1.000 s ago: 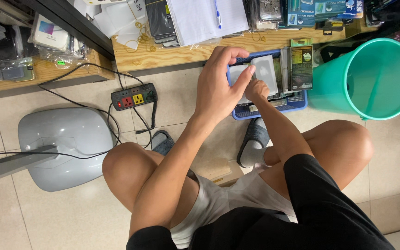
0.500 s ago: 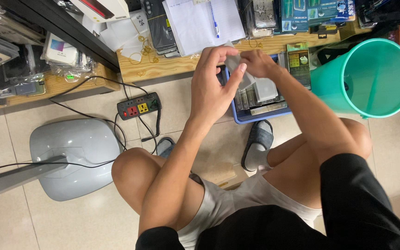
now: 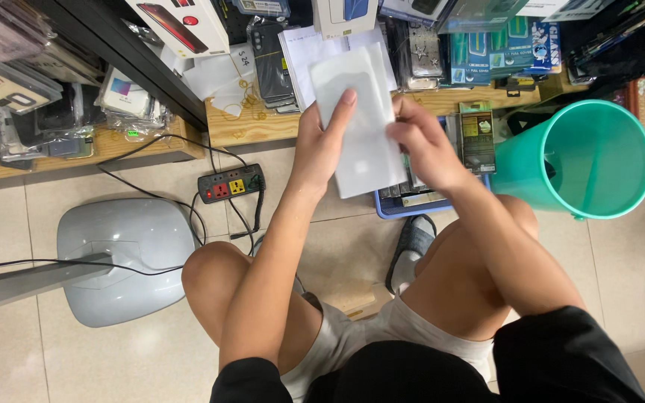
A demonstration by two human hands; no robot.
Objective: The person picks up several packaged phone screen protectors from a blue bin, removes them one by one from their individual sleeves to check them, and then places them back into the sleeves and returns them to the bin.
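Both hands hold a flat white rectangular packet (image 3: 360, 127) up in front of me, above a blue tray (image 3: 412, 207) of small boxed items on the floor. My left hand (image 3: 321, 142) grips its left edge, with the index finger laid up across the face. My right hand (image 3: 427, 145) pinches the right edge. The packet is tilted slightly and hides part of the tray. I am squatting, knees spread, with a grey slipper (image 3: 410, 250) under my right leg.
A teal plastic bin (image 3: 587, 160) lies tilted at the right. A dark power strip (image 3: 231, 183) with cables and a grey fan base (image 3: 125, 257) are at the left. Low wooden shelves (image 3: 255, 127) with packaged phone accessories run along the top.
Both hands have lifted the white packet out of the blue tray and raised it toward me. The view has tipped up slightly toward the shelves.
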